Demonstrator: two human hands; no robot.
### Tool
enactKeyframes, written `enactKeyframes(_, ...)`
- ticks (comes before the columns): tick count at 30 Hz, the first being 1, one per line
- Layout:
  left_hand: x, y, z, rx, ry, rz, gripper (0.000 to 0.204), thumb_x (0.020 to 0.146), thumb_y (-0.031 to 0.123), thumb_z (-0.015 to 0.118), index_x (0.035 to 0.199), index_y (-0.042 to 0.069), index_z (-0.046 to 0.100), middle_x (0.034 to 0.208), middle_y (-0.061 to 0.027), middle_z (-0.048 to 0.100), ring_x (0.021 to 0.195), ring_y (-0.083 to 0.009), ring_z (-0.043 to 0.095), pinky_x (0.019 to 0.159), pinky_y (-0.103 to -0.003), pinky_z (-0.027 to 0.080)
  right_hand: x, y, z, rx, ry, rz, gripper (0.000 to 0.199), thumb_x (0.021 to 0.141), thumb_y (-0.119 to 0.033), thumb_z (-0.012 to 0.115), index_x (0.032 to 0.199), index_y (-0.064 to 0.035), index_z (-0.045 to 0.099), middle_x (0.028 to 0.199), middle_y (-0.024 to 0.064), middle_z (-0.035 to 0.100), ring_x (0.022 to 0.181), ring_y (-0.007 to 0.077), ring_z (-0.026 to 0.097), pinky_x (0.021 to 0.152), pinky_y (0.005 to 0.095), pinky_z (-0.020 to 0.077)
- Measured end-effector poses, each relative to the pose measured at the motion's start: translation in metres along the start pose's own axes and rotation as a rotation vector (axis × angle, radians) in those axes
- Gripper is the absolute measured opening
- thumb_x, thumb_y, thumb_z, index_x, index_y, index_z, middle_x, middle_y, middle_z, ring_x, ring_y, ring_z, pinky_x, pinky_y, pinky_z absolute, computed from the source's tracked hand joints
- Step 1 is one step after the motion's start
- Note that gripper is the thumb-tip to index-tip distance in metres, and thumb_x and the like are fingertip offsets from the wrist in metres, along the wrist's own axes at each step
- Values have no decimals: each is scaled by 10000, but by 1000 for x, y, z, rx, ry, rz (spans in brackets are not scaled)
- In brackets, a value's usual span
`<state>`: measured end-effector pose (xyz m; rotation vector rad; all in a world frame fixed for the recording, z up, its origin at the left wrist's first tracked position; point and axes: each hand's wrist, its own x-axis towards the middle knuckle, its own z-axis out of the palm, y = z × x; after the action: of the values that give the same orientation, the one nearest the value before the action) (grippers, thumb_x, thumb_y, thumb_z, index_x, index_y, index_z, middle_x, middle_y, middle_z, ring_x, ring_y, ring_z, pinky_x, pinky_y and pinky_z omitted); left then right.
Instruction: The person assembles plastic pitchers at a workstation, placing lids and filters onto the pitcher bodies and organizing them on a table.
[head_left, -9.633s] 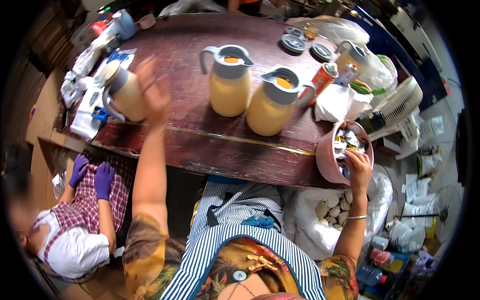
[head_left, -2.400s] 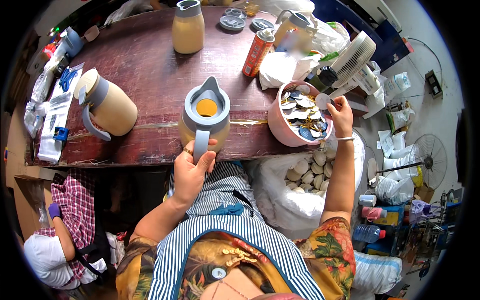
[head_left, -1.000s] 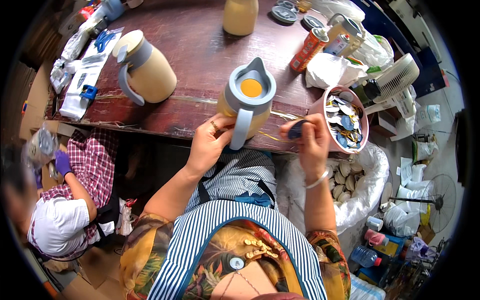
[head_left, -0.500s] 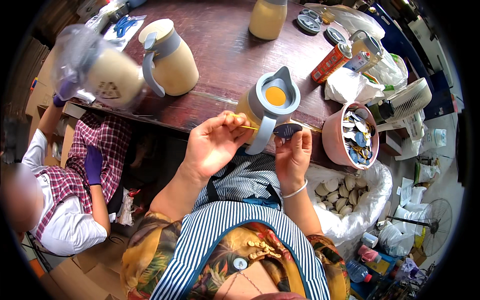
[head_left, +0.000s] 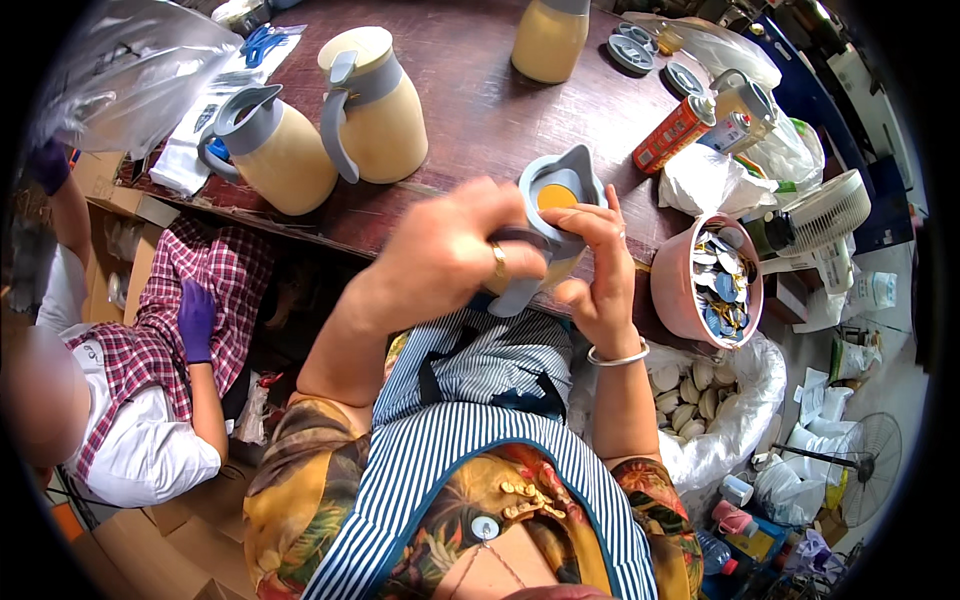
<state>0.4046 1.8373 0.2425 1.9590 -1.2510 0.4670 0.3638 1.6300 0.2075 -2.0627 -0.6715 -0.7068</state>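
A cream jug with a grey spouted top (head_left: 575, 165) stands at the table edge in front of me, an orange-yellow disc (head_left: 556, 197) in its top. My left hand (head_left: 450, 245), slightly blurred, is closed over the grey handle (head_left: 516, 296). Beneath its fingers shows part of a dark round tag (head_left: 522, 237); the tag's yellow string is hidden. At the jug's right side is my right hand (head_left: 605, 260), fingers stretched, thumb apart, fingertips at the rim. Two similar jugs, an uncovered one (head_left: 285, 160) and a lidded one (head_left: 385, 125), stand to the left.
Right of my jug, a pink tub (head_left: 672, 285) holds many round tags. Below it, a plastic-lined bag (head_left: 745, 425) holds pale discs. Spray cans (head_left: 675, 133) and plastic bags (head_left: 705, 175) lie beyond. A purple-gloved co-worker (head_left: 197, 320) sits at left beside a clear plastic bag (head_left: 150, 75).
My left hand has moved over the handle with the tag, which was in my right hand. My right fingers have spread at the rim. The co-worker's bagged jug now stands uncovered on the table.
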Motion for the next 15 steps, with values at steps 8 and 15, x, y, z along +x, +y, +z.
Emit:
enactKeyframes(8, -21, 21, 59, 130, 495, -296, 290, 866, 180, 694, 1112, 58, 602, 1181, -136, 524, 1085, -304, 521, 944, -412, 416, 1, -3, 20, -545, 293, -136, 170, 738, -177, 745, 875, -148, 648, 781, -20, 595, 741, 175, 562, 942, 415, 382)
enactKeyframes(15, -64, 7, 72, -207, 528, -552, 355, 857, 167, 752, 1135, 11, 596, 1038, -27, 613, 931, -121, 558, 870, -266, 453, -83, -23, 1, -448, 351, -384, 331, 833, -399, 681, 969, -108, 605, 971, 85, 614, 838, 236, 596, 709, 364, 531)
